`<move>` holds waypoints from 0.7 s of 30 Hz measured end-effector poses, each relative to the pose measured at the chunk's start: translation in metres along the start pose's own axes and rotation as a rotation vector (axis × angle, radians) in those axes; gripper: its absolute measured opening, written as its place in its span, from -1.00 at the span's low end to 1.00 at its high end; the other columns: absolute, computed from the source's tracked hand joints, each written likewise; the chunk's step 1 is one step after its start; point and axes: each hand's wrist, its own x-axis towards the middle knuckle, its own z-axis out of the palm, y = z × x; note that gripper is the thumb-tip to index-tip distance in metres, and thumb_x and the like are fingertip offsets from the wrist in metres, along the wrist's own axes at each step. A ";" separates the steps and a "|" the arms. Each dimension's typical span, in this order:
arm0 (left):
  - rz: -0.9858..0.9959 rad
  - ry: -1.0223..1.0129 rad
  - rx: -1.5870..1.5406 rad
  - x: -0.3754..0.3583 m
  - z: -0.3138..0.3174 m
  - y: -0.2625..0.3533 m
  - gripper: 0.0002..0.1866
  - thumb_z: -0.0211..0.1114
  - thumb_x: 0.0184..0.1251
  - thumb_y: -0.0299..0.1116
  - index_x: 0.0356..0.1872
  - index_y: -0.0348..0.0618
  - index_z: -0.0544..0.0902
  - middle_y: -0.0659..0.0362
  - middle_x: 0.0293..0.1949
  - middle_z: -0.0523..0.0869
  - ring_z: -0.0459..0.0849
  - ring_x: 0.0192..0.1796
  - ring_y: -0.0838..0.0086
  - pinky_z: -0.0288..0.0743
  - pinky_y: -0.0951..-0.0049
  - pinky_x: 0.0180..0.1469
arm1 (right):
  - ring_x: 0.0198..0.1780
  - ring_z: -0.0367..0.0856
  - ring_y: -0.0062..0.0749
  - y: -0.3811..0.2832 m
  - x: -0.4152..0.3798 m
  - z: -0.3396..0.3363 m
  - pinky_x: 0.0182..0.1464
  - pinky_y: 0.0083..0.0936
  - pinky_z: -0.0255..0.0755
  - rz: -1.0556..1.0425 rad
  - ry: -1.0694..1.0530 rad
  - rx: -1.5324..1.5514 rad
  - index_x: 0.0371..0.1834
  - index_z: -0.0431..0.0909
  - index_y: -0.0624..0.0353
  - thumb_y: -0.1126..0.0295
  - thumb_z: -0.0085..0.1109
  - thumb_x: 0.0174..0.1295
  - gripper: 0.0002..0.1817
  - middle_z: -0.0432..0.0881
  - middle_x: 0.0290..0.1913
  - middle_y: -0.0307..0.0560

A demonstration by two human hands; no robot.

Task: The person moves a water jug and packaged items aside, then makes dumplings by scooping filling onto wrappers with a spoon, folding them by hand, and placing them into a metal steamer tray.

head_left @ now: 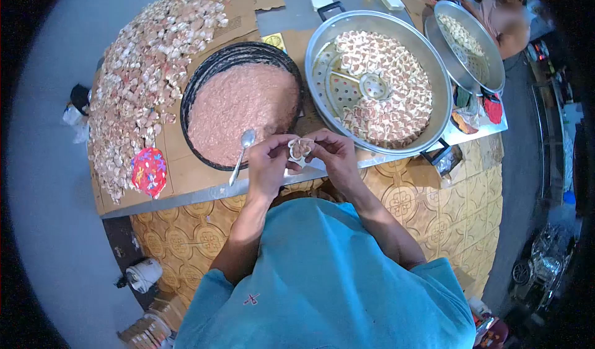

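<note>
Between the fingertips of both hands is a small dumpling, its pale wrapper open at the top around pinkish filling. My left hand pinches it from the left, and my right hand grips it from the right. Just beyond my left hand, a metal spoon leans over the near rim of a black basin. Pink minced filling covers the basin's inside. Past my right hand stands a large metal steamer pan with rows of filled dumplings on its perforated base.
A wide heap of small pinkish-white pieces spreads over cardboard at left, with a red patterned cloth at its edge. A second steamer pan stands at right, near another person. The table's near edge runs before me.
</note>
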 end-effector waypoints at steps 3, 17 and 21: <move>-0.053 0.001 -0.021 0.002 0.021 0.008 -0.69 0.19 0.24 -0.75 0.00 -0.39 0.68 0.12 -0.24 0.72 0.77 -0.23 0.39 0.75 0.46 -0.24 | -0.07 0.63 -0.49 -0.021 -0.007 -0.012 -0.07 -0.57 0.52 -0.034 0.114 -0.058 -0.09 0.66 0.34 0.57 0.26 0.29 -0.84 0.62 -0.16 -0.17; -0.050 -0.636 0.889 0.124 0.114 0.028 -0.72 0.29 0.05 -0.64 -0.15 -0.26 0.68 -0.09 -0.28 0.75 0.77 -0.16 0.13 0.59 0.27 -0.07 | -0.27 0.67 -0.23 -0.044 -0.028 -0.127 -0.29 -0.43 0.57 -0.328 0.178 -0.643 -0.20 0.63 0.25 0.64 0.32 0.08 -0.80 0.63 -0.23 -0.01; -0.052 -0.792 1.267 0.221 0.113 -0.023 -0.64 0.30 -0.02 -0.65 -0.10 -0.23 0.69 -0.03 -0.22 0.76 0.76 -0.15 0.24 0.59 0.33 -0.08 | -0.31 0.65 -0.20 -0.028 -0.017 -0.142 -0.31 -0.38 0.55 -0.358 0.101 -0.791 -0.24 0.59 0.18 0.59 0.33 -0.01 -0.77 0.59 -0.27 -0.07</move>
